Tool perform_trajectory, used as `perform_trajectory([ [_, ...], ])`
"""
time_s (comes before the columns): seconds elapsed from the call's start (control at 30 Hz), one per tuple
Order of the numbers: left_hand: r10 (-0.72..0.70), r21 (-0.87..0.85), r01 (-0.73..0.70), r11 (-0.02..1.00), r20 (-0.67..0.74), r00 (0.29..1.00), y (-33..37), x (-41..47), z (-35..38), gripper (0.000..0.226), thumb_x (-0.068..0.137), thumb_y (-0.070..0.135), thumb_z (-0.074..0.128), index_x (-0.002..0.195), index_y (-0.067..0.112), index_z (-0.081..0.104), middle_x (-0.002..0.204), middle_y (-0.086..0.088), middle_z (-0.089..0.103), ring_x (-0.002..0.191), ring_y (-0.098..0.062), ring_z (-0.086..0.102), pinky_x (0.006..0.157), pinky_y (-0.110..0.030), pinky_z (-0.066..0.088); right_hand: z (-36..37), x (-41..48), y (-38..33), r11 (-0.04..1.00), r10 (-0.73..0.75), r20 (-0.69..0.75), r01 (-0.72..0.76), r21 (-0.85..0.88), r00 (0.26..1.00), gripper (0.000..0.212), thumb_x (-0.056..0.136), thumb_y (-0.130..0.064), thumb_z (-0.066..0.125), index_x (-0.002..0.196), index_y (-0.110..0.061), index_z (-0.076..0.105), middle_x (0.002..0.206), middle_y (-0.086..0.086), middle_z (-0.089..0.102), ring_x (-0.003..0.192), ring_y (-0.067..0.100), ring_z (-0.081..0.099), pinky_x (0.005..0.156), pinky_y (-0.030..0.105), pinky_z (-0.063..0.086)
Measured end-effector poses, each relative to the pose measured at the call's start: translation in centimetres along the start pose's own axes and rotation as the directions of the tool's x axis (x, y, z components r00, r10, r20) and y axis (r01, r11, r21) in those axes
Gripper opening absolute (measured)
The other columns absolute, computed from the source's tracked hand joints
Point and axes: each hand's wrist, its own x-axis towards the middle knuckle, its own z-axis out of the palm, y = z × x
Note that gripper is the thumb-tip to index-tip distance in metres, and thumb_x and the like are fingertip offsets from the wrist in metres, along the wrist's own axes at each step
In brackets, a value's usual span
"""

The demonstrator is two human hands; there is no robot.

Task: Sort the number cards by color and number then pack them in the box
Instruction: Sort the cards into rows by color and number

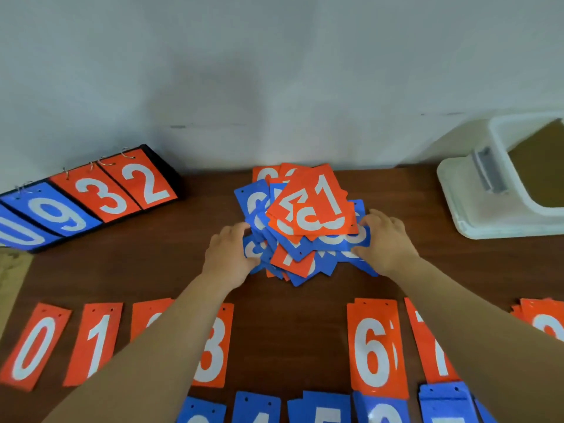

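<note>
Between your left hand (229, 257) and right hand (386, 242), the cards (305, 227) look like thin, smooth plastic with a slight sheen, lying on a dark wood-grain table (290, 331). Right of your right hand, the box (476, 206) is matt white plastic. Far left of your left hand, the thin rings (106, 162) are metal.

A plain indoor room, not clearly a home or an office. A dark wood-grain tabletop (283, 331) butts against a bare, pale painted wall (274, 71) with faint scuffs, just beyond where the left hand (229, 254) and right hand (387, 242) grip the card pile (305, 227). Left of that grip stands a flip scoreboard (91, 199) on metal rings. Right of it is a white plastic box (464, 190). Far left lies a cardboard scrap (12, 279).
</note>
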Motion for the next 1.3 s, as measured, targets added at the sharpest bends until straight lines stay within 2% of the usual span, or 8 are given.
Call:
perform_trajectory([
  [0.2,-0.039,-0.069,0.045,0.997,0.086,0.996,0.1,0.7,-0.4,0.074,0.074,0.034,0.089,0.134,0.035,0.044,0.127,0.0,0.049,0.115,-0.023,0.052,0.09,-0.041,0.053,-1.0,0.6,-0.9,0.997,0.052,0.003,-0.051,-0.05,0.999,0.052,0.076,-0.039,0.086,0.119,-0.026,0.061,0.129,0.005,0.05,0.116,0.031,0.052,0.092,0.042,0.051],
  [0.3,-0.08,-0.203,0.094,0.975,0.078,0.994,0.0,-0.1,-0.7,0.06,0.084,0.018,0.081,0.13,0.033,0.046,0.127,0.0,0.051,0.108,-0.015,0.056,0.071,-0.028,0.051,-1.2,0.3,0.2,0.989,0.112,-0.025,-0.109,0.101,0.993,0.029,0.083,-0.022,0.08,0.106,-0.023,0.062,0.117,0.007,0.059,0.097,0.025,0.058,0.078,0.036,0.051],
  [0.5,-0.218,-0.363,0.218,0.906,0.041,0.975,-1.2,-5.4,-1.4,0.07,0.095,0.006,0.065,0.148,0.041,0.035,0.15,-0.004,0.047,0.122,-0.024,0.06,0.075,-0.028,0.053,-2.6,-3.3,3.0,0.925,0.241,-0.061,-0.211,0.316,0.968,0.013,0.089,-0.017,0.073,0.096,-0.025,0.065,0.102,0.002,0.065,0.087,0.021,0.057,0.074,0.029,0.042],
  [0.63,-0.323,-0.49,0.289,0.822,0.015,0.946,-1.5,-10.1,-1.9,0.048,0.098,0.002,0.05,0.137,0.03,0.058,0.122,-0.016,0.066,0.055,-0.012,0.058,0.045,-0.027,0.043,-4.2,-7.3,4.1,0.877,0.305,-0.105,-0.236,0.419,0.947,0.008,0.09,-0.018,0.069,0.097,-0.023,0.068,0.103,0.004,0.069,0.089,0.024,0.06,0.076,0.031,0.043],
  [0.77,-0.434,-0.678,0.326,0.659,0.012,0.901,-0.4,-15.7,-2.7,0.041,0.102,0.006,0.048,0.13,0.032,0.064,0.102,-0.026,0.068,0.037,-0.006,0.038,0.037,-0.024,0.034,-5.3,-12.9,3.7,0.746,0.35,-0.1,-0.213,0.631,0.931,0.01,0.092,-0.018,0.068,0.101,-0.022,0.068,0.1,0.002,0.071,0.08,0.027,0.068,0.064,0.034,0.051],
  [0.9,-0.405,-0.75,0.218,0.624,-0.073,0.911,2.9,-21.9,-2.6,0.037,0.103,0.01,0.054,0.125,0.036,0.067,0.07,0.009,0.061,0.039,-0.006,0.038,0.038,-0.023,0.037,-4.7,-18.6,1.5,0.584,0.251,0.001,-0.153,0.797,0.968,0.01,0.094,-0.017,0.071,0.099,-0.026,0.068,0.094,0.0,0.073,0.079,0.029,0.074,0.072,0.046,0.062],
  [1.13,-0.229,-0.753,0.102,0.65,-0.066,0.971,5.9,-28.0,-1.9,0.037,0.098,0.016,0.066,0.124,0.041,0.067,0.126,0.021,0.057,0.122,-0.013,0.058,0.101,-0.041,0.056,-3.4,-25.7,-1.2,0.51,0.122,0.023,-0.083,0.856,0.992,0.019,0.094,-0.015,0.073,0.1,-0.032,0.07,0.107,0.004,0.07,0.085,0.023,0.074,0.073,0.05,0.063],
  [1.3,-0.081,-0.749,-0.01,0.662,-0.085,0.993,5.5,-28.1,-4.0,0.04,0.098,0.013,0.064,0.121,0.046,0.065,0.124,0.021,0.06,0.101,-0.013,0.067,0.08,-0.027,0.061,-3.6,-29.0,-3.6,0.518,0.165,-0.066,-0.029,0.855,0.984,0.016,0.093,-0.015,0.073,0.099,-0.029,0.07,0.099,0.002,0.071,0.071,0.026,0.07,0.069,0.048,0.061],
])
